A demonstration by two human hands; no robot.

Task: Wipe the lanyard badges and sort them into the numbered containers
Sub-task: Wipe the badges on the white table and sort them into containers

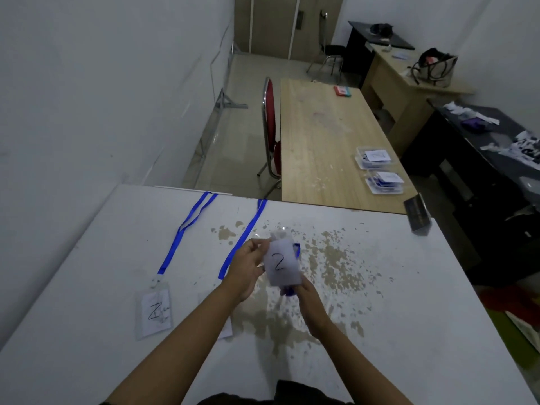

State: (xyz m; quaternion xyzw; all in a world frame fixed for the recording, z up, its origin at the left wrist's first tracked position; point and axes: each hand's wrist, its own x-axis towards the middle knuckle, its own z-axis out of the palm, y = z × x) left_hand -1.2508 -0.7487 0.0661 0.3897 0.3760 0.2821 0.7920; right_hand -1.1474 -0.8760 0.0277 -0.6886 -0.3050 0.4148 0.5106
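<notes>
Head view: badge marked 2 (281, 266) upright — pinched between left hand (247, 266) and right hand (304, 293), numbered containers (377, 159) well beyond, rightward.

Second badge (225, 328) mostly behind left forearm, number hidden. Held badge (281, 266) motion-blurred. Far container (375, 157) contents and labels too small to read.
</notes>
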